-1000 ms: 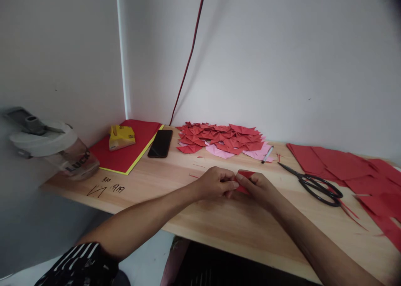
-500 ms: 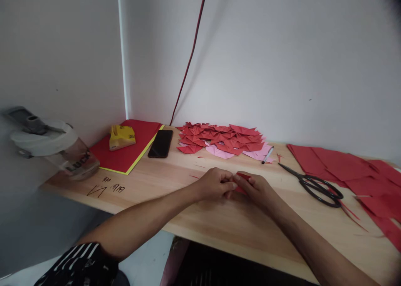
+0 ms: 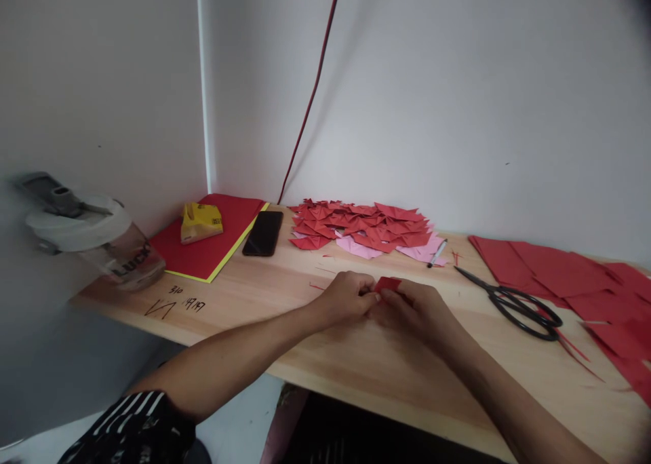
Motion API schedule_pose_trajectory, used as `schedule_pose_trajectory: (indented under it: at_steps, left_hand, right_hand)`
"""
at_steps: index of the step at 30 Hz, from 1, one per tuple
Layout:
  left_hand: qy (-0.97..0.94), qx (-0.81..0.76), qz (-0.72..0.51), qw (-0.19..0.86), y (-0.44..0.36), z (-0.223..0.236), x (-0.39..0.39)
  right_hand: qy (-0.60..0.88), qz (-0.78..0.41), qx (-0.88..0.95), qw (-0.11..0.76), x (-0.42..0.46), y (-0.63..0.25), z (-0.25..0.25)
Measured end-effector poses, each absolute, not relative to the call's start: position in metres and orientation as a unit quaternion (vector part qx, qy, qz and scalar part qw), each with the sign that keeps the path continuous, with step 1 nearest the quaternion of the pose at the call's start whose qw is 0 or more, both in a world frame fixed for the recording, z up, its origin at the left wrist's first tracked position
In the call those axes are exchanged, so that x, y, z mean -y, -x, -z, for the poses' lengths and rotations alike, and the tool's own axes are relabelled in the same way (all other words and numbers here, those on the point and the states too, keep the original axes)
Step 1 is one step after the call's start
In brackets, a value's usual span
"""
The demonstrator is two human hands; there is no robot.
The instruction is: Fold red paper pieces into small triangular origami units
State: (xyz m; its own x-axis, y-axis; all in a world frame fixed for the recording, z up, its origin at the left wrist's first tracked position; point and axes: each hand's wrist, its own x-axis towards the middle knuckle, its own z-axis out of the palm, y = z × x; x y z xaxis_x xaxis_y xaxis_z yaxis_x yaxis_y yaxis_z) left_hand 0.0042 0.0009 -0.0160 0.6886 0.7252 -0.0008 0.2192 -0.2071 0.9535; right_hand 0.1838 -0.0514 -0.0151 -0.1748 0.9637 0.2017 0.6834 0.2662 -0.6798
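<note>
A small piece of red paper [image 3: 387,284] is pinched between my two hands, just above the wooden table [image 3: 305,355]. My left hand [image 3: 350,296] has its fingers closed at the paper's left edge. From the other side, my right hand [image 3: 414,304] grips it between thumb and fingers, hiding its lower part. Behind the hands lies a pile of folded red paper pieces [image 3: 361,223], with several pink ones [image 3: 359,245] at its front edge. To the right rest black-handled scissors [image 3: 523,311], their blades pointing left.
Red paper sheets [image 3: 574,277] spread along the right side. A pen [image 3: 437,254] lies by the pile. At left are a phone [image 3: 263,233], a red folder-like sheet stack [image 3: 201,257], a yellow packet [image 3: 202,222] and a lidded bottle [image 3: 119,254]. A red cable [image 3: 316,84] hangs at the wall.
The red paper has turned and now shows more above my fingers. My right hand has shifted slightly, with its thumb lower on the paper. The view has moved a little.
</note>
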Motion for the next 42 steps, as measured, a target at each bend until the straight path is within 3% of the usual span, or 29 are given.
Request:
schedule_pose_trajectory:
  at_steps: [24,32,42]
  left_hand:
    - [-0.787,-0.303,-0.207,0.497,-0.003,0.007,0.000]
    - [-0.783,-0.294,-0.187,0.515,-0.003,0.008,-0.001]
    - [-0.599,-0.297,-0.242,0.703,-0.002,0.012,-0.009]
  right_hand:
    - [0.575,-0.278,0.710,0.297,0.053,-0.178,0.014]
    - [0.575,-0.229,0.723,0.306,0.054,-0.174,0.012]
    - [0.605,-0.306,0.629,0.380,0.049,-0.192,0.009]
